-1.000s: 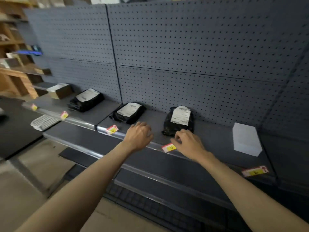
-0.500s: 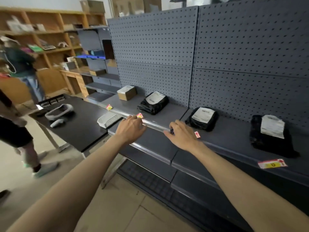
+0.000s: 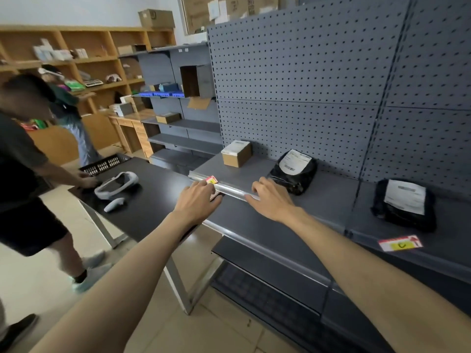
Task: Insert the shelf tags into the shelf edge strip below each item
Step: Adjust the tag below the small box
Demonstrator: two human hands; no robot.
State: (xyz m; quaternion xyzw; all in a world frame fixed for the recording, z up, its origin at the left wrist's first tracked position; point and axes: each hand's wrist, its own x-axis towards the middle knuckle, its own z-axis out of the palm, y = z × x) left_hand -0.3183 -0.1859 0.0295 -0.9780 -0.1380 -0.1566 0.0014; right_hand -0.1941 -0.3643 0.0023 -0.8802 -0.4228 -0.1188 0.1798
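At the shelf's left front corner, small red-and-yellow shelf tag seated in the shiny edge strip, touching the left hand. Left fingers curled loosely, pinching nothing visible; right hand spread flat on the strip below the black parcel. Shifted leftward along the shelf since half a second earlier.

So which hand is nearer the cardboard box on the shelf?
Left. The left hand is on the edge strip almost straight below the cardboard box; the right hand sits further right, before the black parcel.
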